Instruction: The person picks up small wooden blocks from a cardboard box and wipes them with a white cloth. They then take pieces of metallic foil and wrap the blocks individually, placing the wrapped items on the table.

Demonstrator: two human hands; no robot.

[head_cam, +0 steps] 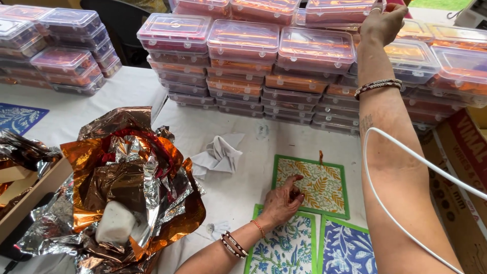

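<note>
1. Nearest the camera, the right forearm is stretched up the frame, with a white cable (406, 203) looped across it and beaded bangles at the wrist.
2. Beyond the yellow leaf-print card (315, 183), at the far stack of clear lidded boxes (243, 40), the right hand (381, 23) is seen with its fingers curled over the edge of a top box; whether the box is truly gripped cannot be told.
3. On the near left corner of that card the left hand (282, 202) is pressed, fingers bent and nearly closed, with nothing lifted.
4. Just below the card lie two blue floral cards (345, 248); well to its left, crumpled copper foil (127, 177) is heaped.
5. The step in hand is judged to be fetching a box while the card is steadied; a firm hold on the box lid would be called for.
</note>
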